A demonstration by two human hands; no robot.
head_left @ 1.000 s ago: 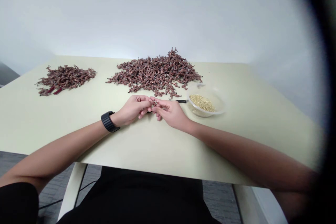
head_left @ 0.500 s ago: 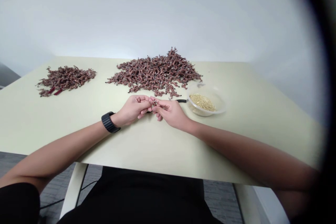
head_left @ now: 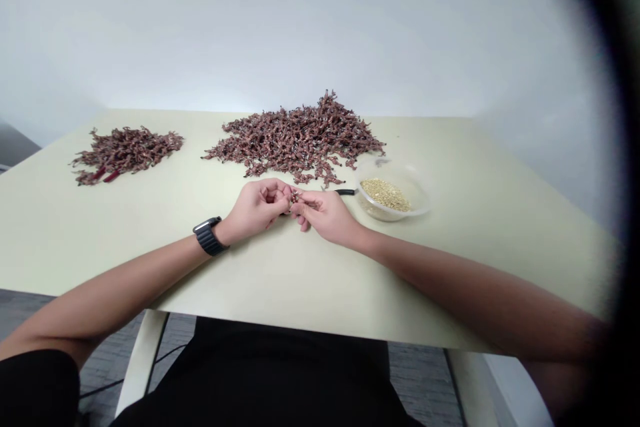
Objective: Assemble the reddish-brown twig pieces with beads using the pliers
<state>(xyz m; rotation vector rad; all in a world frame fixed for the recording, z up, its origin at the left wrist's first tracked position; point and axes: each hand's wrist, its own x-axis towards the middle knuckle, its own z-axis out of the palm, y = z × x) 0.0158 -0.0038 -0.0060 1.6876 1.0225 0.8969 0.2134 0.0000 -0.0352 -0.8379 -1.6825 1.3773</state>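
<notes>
Our left hand [head_left: 257, 208] and right hand [head_left: 323, 213] pinch a small dark sprig [head_left: 296, 197] at centre, below the large reddish-brown pile [head_left: 295, 143].

On the pale green table [head_left: 475, 213] lie a small pile of reddish-brown sprigs [head_left: 125, 155] at upper left, a bigger pile [head_left: 295, 143] at top middle, and a clear bowl [head_left: 395, 165] right of it.

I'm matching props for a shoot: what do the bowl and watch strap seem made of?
The bowl looks like clear plastic or glass: its wall is see-through and glossy. The watch strap looks like dull black metal links, though plastic can't be ruled out.
</notes>
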